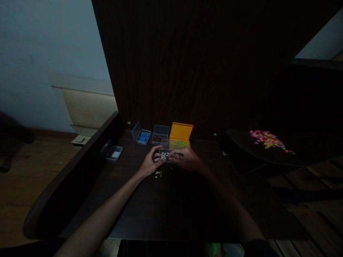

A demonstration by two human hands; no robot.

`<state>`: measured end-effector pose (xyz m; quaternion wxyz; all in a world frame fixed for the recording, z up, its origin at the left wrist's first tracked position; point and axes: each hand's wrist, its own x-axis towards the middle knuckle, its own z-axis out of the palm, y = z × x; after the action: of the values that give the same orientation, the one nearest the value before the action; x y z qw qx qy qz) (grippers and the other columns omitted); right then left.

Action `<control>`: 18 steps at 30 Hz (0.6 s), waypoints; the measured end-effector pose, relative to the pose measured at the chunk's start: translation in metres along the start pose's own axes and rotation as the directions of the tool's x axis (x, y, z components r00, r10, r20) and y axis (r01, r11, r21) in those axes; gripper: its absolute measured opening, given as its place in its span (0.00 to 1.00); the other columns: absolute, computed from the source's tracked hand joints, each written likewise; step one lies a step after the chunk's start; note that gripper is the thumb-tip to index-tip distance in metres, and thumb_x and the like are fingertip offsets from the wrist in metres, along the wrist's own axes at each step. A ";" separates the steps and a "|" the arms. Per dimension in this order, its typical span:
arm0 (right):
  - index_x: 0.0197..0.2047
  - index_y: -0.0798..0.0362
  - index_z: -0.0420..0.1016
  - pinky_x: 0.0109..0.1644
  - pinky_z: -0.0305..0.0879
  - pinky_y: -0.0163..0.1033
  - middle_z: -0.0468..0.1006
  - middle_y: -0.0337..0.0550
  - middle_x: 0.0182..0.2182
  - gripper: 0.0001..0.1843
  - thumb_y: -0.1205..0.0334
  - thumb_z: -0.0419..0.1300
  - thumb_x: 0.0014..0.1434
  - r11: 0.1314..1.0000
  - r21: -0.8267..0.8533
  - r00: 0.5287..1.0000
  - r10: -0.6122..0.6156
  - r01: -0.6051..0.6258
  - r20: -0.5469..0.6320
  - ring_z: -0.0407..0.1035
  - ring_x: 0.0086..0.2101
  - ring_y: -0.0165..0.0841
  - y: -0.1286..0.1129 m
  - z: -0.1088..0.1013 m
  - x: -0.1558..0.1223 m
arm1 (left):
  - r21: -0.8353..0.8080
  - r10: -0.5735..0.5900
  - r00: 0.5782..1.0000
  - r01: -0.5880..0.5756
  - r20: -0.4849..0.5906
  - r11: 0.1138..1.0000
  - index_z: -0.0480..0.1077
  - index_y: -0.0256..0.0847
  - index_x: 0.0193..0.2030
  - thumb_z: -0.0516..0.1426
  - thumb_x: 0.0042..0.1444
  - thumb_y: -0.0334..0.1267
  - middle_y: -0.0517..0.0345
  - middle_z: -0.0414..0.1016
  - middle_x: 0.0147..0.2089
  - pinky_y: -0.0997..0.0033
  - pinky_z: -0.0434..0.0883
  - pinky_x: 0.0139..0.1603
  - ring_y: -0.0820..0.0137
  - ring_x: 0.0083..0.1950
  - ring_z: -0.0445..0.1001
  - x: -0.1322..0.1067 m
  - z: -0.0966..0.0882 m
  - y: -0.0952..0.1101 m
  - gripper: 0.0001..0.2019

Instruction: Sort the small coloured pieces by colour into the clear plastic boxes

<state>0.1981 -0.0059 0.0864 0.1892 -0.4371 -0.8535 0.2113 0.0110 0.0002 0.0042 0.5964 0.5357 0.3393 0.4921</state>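
Clear box of pale pieces: in the head view it sits on the dark table ahead of me, between my two hands. My left hand curves around its left side, thumb at the near edge and forefinger toward the far edge, so that grip is narrow and holds the box. My right hand is bent over the box's right side with the fingertips drawn close together; I cannot tell whether a piece is pinched between them. A few small yellow pieces lie loose on the table, just beside the box on my side.

Beyond my hands stand an open orange box with green pieces, an open box of dark pieces and, left of that, an open box of blue pieces. Farther left is another clear case with a white rectangle in it. A green scrap lies well off to my right, and past it a multicoloured pile rests on a separate dark surface.
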 end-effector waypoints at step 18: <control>0.37 0.52 0.78 0.31 0.55 0.33 0.80 0.44 0.30 0.09 0.60 0.58 0.58 0.951 -0.258 0.964 -0.107 0.170 0.243 0.72 0.30 0.31 -0.019 0.070 -0.009 | 0.015 0.042 0.997 -0.041 -0.058 0.999 0.62 0.41 0.54 0.66 0.44 0.38 0.47 0.63 0.59 0.73 0.72 0.42 0.74 0.42 0.71 0.002 -0.002 -0.001 0.30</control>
<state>0.1549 -0.0373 0.0361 0.0424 -0.3709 -0.9193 0.1246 0.0096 0.0027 0.0035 0.5721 0.5322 0.3486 0.5176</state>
